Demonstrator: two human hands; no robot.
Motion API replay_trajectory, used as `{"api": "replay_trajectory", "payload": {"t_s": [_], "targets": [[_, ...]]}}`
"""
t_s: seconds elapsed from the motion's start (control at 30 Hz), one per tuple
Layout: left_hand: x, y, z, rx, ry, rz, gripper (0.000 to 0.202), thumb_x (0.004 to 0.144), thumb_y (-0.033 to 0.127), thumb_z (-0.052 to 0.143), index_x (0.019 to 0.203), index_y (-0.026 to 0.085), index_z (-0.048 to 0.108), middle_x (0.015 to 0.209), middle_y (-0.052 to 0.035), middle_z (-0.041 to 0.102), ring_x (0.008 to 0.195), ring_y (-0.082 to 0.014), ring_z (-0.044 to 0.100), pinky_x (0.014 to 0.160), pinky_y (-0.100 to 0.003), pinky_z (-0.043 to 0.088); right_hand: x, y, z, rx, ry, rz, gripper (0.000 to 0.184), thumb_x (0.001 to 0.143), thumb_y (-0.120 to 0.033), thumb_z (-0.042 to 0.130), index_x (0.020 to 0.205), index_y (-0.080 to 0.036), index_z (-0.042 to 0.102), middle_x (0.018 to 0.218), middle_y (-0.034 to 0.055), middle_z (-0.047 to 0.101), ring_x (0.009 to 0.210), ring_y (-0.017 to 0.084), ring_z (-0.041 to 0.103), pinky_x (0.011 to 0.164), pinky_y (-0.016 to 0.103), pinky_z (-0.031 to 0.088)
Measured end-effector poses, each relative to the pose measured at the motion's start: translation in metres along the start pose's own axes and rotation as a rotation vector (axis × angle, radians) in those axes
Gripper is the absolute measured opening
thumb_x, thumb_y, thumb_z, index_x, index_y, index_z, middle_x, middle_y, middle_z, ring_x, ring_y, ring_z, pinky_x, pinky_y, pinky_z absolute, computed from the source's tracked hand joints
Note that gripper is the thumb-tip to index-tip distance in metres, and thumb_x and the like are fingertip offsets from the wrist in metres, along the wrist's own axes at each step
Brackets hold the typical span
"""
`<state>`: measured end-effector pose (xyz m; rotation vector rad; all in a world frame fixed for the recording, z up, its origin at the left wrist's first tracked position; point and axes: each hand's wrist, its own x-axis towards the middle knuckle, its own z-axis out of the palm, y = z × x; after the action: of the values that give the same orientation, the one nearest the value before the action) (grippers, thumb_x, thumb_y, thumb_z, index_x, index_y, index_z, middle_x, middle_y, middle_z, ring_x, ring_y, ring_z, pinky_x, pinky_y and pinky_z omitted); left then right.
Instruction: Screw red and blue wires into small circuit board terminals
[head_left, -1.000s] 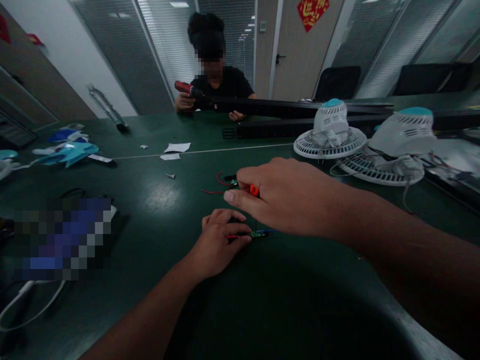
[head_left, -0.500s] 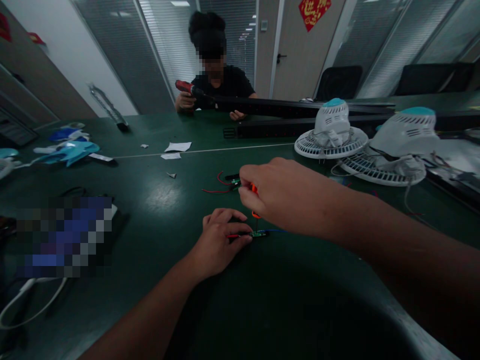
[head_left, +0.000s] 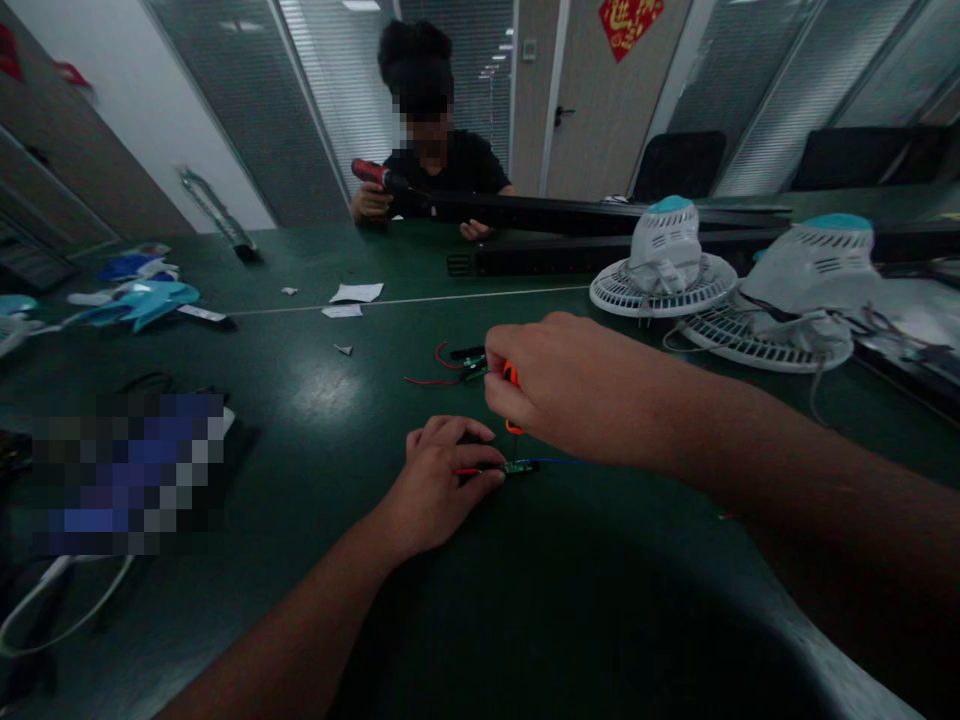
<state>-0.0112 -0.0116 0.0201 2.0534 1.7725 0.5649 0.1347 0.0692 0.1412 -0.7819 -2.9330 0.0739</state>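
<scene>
Right hand point(head_left: 577, 392) out over the middle of the dark green desk point(head_left: 300, 330), thumb and fingers pinched together on a small orange tool point(head_left: 511, 375), orange showing above and below the fingertips, its exact kind hidden by the fingers. Its lower tip just above a small green circuit board point(head_left: 517, 467), not quite touching. Just left of the right fingertips, a second small green circuit board point(head_left: 472, 366), flat on the desk and free of either hand, with a looped thin red wire point(head_left: 436, 358) and a short black piece point(head_left: 466, 352) beside it.

Left hand point(head_left: 439, 485) lower down, nearer the desk's front edge, palm down, fingers curled and close together, fingertips pressing on a thin red wire point(head_left: 469, 471) at the end of the first board. A thin blue wire point(head_left: 559, 461) running from the board's other end.

Toward the desk's right edge, two white slatted plastic fans with teal caps point(head_left: 664, 245). Along the far edge, long black power strips point(head_left: 600, 212), and behind them a co-worker in a black shirt point(head_left: 465, 165), one hand point(head_left: 370, 203) around a red cordless drill point(head_left: 373, 175). White paper scraps point(head_left: 355, 293) mid-desk; pale blue plastic pieces point(head_left: 139, 303) near the left edge, beside a pixelated blue object point(head_left: 127, 470), too blurred to tell.
</scene>
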Motion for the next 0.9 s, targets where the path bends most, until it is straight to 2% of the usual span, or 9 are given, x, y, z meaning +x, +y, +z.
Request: {"api": "replay_trajectory", "payload": {"t_s": [0.9], "targets": [[-0.0003, -0.0026, 0.0018, 0.002, 0.021, 0.013, 0.017, 0.085, 0.028, 0.062, 0.097, 0.03, 0.072, 0.114, -0.0021, 0.062, 0.112, -0.0269, 0.048, 0.093, -0.048, 0.035, -0.0006, -0.0002, -0.0022, 0.013, -0.022, 0.037, 0.017, 0.08, -0.023, 0.05, 0.083, -0.016, 0.065, 0.065, 0.0042, 0.062, 0.056, 0.017, 0.051, 0.048, 0.027, 0.027]]}}
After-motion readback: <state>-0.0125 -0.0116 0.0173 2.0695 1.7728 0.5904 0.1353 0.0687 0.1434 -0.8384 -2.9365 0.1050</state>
